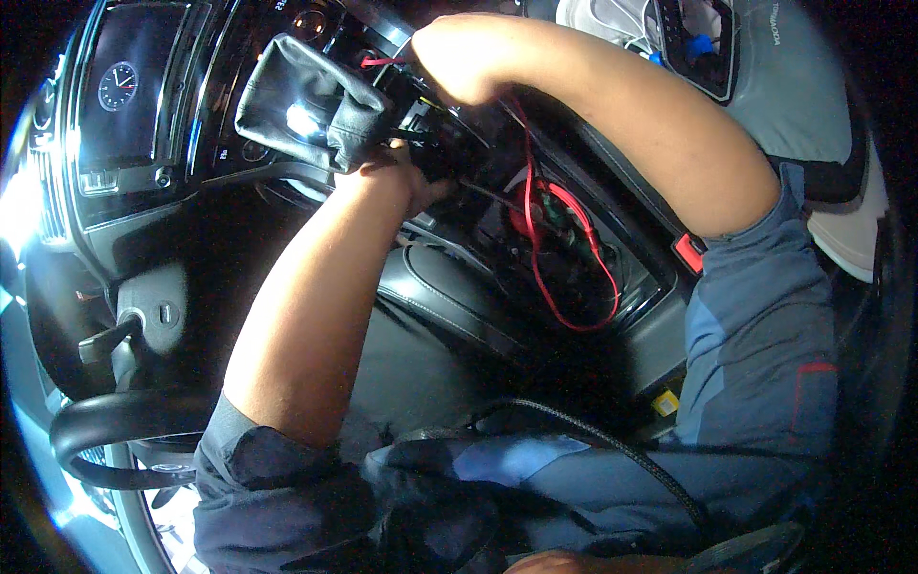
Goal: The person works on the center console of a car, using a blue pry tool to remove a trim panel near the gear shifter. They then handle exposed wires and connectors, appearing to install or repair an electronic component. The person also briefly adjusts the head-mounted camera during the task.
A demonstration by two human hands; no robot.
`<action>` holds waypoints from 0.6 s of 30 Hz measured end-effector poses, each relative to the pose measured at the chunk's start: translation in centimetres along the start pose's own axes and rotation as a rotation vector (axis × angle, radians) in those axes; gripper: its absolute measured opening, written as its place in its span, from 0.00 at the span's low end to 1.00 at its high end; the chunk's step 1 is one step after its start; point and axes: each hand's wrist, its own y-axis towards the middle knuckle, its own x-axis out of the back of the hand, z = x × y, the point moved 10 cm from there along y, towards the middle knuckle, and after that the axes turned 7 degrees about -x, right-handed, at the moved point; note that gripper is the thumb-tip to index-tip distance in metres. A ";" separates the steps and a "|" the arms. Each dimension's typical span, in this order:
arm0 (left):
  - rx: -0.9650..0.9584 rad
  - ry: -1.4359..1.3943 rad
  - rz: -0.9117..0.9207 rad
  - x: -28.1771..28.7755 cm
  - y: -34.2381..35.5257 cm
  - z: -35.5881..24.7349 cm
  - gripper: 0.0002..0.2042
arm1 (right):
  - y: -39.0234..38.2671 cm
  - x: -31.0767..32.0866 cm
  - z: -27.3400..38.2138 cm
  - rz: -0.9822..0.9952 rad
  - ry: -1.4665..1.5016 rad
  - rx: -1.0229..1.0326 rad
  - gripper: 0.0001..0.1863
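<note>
My left hand (413, 177) reaches in beside the loosened black leather gear lever boot (287, 91), its wrist just below the boot's edge. Part of the thumb side shows against dark parts of the opened console (459, 143); most fingers are hidden in there. From the right, my right hand (448, 62) bends down at the wrist over the far side of the same opening, and its fingers are out of sight. A thin red cable (531, 163) passes under the right wrist and loops back into a console bin (631, 311).
A dashboard screen (120, 86) with a clock face stands at the left, above a steering wheel (124, 435). A red seat belt buckle (688, 253) sits beside my right arm. A black-framed device (698, 43) lies on a grey bag-like item (794, 86). A braided black hose (612, 445) crosses my lap.
</note>
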 end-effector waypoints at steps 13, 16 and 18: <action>0.113 -0.140 -0.133 0.8 -0.9 0.4 0.39 | -1.8 1.2 0.4 0.003 -0.012 -0.011 0.09; -0.024 -0.160 -0.032 0.1 0.7 -0.2 0.35 | -1.8 1.3 0.4 0.011 -0.006 -0.010 0.09; -0.094 -0.211 0.075 -0.8 1.6 -0.3 0.33 | -1.8 1.3 0.4 0.019 -0.010 -0.013 0.09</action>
